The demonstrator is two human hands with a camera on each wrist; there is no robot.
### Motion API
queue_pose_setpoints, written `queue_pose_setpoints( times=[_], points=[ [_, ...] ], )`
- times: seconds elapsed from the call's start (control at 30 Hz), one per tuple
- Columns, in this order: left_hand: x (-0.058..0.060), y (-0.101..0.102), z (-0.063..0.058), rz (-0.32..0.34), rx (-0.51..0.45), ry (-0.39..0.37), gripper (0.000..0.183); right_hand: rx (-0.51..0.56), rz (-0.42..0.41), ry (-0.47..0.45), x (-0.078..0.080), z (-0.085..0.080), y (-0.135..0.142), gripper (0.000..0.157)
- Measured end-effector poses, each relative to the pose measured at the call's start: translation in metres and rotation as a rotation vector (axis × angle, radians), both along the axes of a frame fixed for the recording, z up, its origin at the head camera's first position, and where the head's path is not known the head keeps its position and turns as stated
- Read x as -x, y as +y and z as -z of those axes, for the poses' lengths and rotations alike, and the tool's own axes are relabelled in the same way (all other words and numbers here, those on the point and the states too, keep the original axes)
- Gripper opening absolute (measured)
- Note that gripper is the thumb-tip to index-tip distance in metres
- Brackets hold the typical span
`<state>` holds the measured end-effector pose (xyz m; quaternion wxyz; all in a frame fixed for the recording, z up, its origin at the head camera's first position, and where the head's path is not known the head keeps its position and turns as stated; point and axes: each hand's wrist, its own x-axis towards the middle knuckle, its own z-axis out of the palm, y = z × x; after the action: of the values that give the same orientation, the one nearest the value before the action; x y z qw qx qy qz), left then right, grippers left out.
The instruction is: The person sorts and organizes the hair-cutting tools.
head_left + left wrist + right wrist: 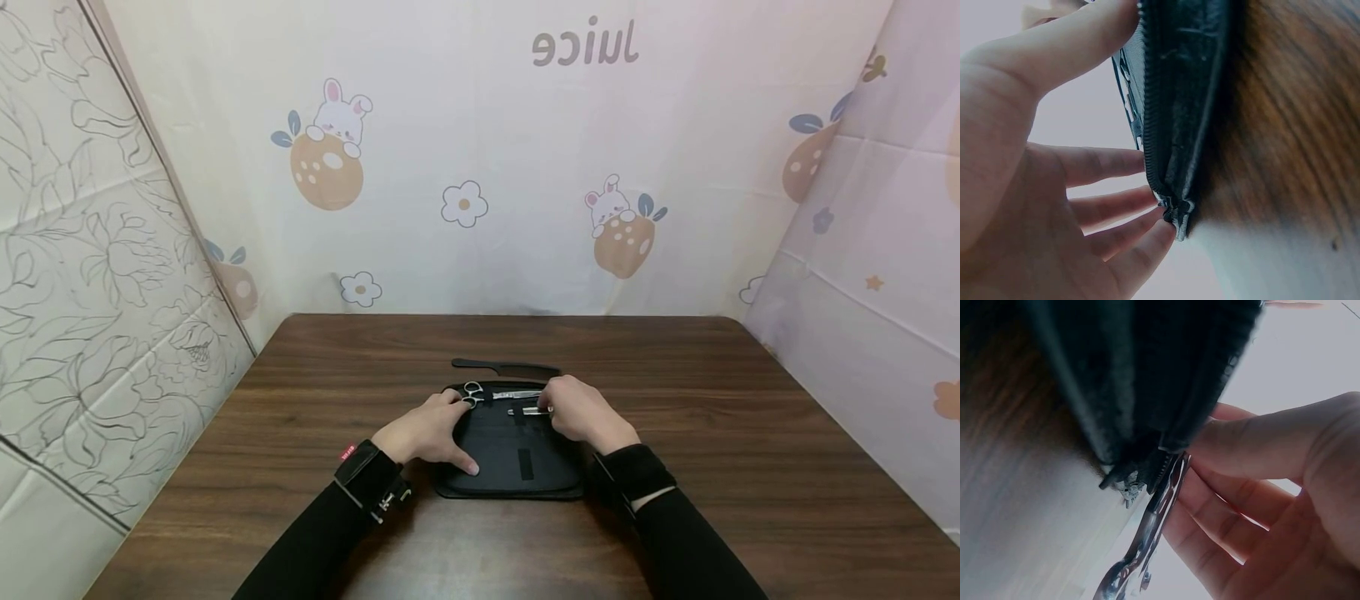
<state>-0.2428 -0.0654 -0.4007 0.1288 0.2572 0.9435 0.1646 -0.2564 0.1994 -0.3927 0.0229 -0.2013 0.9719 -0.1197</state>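
Observation:
A black zippered scissors case (495,454) lies on the table in front of me. Near its top edge, scissors (501,395) are tucked under a strap, finger rings to the left. My left hand (431,429) rests on the case's left side with spread, fairly straight fingers; its fingertips touch the case edge in the left wrist view. My right hand (583,410) pinches a second pair of scissors (1147,534), whose shiny handle juts past the case's right edge. Their silver blade (528,411) shows at a lower strap; the rest is behind the fingers.
A black comb (506,367) lies on the brown wooden table (360,358) just beyond the case. Printed curtains (465,125) hang behind the table and on both sides.

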Motion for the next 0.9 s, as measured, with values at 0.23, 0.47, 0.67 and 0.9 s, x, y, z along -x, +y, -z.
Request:
queue_pose_setpoints(
  times=[0.23, 0.47, 0.67, 0.9],
  points=[
    [0.0006, -0.0009, 0.0007, 0.008, -0.008, 0.006, 0.1, 0.001, -0.008, 0.004, -0.0007, -0.001, -0.0018, 0.035],
    [0.0008, -0.0014, -0.0006, 0.007, -0.009, 0.003, 0.1, 0.002, 0.004, 0.004, 0.0001, -0.0001, -0.0031, 0.036],
    [0.0013, -0.0021, -0.0008, 0.005, -0.013, 0.001, 0.1, -0.008, -0.002, 0.017, 0.0, -0.0003, -0.0042, 0.036],
    [0.0019, -0.0023, -0.0011, 0.008, -0.009, 0.003, 0.1, -0.003, 0.005, 0.002, 0.0001, -0.0001, -0.0051, 0.036]
  ],
)
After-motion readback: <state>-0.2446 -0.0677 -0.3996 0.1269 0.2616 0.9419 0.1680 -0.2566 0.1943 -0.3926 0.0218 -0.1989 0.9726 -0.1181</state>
